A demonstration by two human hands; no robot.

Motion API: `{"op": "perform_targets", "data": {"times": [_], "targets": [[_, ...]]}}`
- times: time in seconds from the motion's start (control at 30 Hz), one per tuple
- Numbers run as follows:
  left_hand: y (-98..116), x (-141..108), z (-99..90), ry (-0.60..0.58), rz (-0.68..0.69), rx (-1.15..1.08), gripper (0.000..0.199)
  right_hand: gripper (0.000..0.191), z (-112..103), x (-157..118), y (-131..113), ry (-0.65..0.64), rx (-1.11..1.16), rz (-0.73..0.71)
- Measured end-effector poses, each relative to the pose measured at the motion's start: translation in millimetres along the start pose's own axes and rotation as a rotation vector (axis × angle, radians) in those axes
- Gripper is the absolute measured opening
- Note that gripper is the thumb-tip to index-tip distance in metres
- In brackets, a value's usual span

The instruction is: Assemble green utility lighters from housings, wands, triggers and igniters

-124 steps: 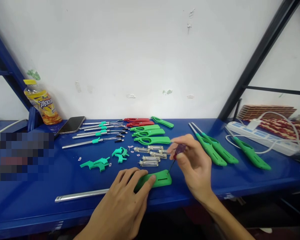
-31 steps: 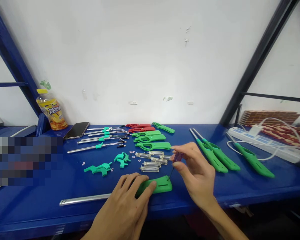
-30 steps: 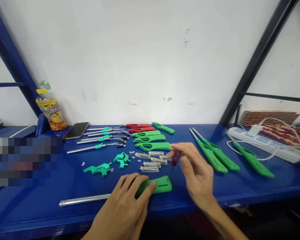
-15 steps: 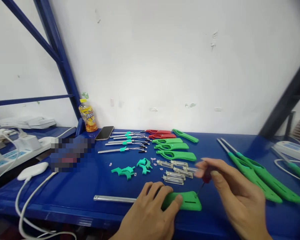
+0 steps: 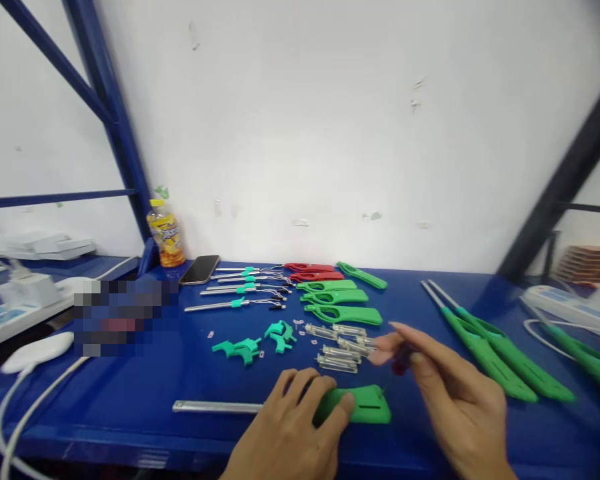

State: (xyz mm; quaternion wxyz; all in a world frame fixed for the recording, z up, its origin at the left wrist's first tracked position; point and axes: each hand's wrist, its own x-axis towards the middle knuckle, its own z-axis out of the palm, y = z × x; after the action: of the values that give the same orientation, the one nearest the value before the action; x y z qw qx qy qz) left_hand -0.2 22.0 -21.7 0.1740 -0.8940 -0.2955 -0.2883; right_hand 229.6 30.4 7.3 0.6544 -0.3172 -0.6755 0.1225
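My left hand is wrapped over a green long-necked lighter, pressing it to the blue table. Its silver tube points left, and its slotted handle end sticks out to the right of my fingers. Between the fingertips and thumb of my right hand is a small screwdriver with a dark red handle, blurred by motion. Its thin shaft slants down to the upper right corner of the lighter handle. Clear fuel tanks lie just behind the lighter, with turquoise triggers left of them.
Farther back lie metal tubes with wires, green handle shells and red ones. Assembled green lighters lie at right. A phone, a drink bottle and white cables with a power strip occupy the left.
The whole view has shifted, so most things appear slightly farther left. My left hand keeps its hold on the lighter, and the screwdriver stays at the handle's corner in my right fingers.
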Motion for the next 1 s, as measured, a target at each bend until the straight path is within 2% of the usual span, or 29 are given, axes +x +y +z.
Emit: {"op": "perform_targets", "data": {"times": [0.03,0.1,0.23,0.37,0.43,0.57,0.67,0.77,0.83,0.9,1.0], "targets": [[-1,0,-0.2,0.018,0.016,-0.004,0.035,0.030,2,1,-1,-0.010,0.035,-0.022],[-2,-1,-1.5,-0.040,0.004,-0.023,0.041,0.023,3,5,-1,0.008,0.056,-0.041],[-5,-3,-6.9,-0.120,-0.010,-0.071,0.051,0.015,-4,12,0,0.075,-0.036,-0.047],[-5,-2,-11.7,-0.128,0.006,-0.113,0.055,0.007,-32,12,1,0.291,-0.160,0.031],[-3,-1,-12.9,-0.122,-0.002,-0.115,0.056,0.009,-49,5,1,0.342,-0.211,0.115],[0,-3,-13.9,-0.096,-0.073,-0.061,0.061,0.023,-71,-17,8,0.206,-0.345,0.224],[-5,-11,-15.0,-0.135,-0.072,0.048,0.077,0.025,-71,-28,19,0.061,-0.499,0.220],[-16,-19,-18.3,-0.210,-0.042,0.090,0.090,0.024,-65,-29,25,-0.062,-0.614,0.149],[-21,-21,-21.9,-0.213,-0.011,0.101,0.083,0.021,-62,-26,19,-0.091,-0.657,0.066],[-22,-20,-26.4,-0.168,0.054,0.105,0.072,0.024,-57,-23,5,-0.161,-0.648,-0.004],[-14,-18,-33.9,-0.041,0.109,0.068,0.060,0.052,-42,-20,-26,-0.423,-0.547,-0.064]]}}
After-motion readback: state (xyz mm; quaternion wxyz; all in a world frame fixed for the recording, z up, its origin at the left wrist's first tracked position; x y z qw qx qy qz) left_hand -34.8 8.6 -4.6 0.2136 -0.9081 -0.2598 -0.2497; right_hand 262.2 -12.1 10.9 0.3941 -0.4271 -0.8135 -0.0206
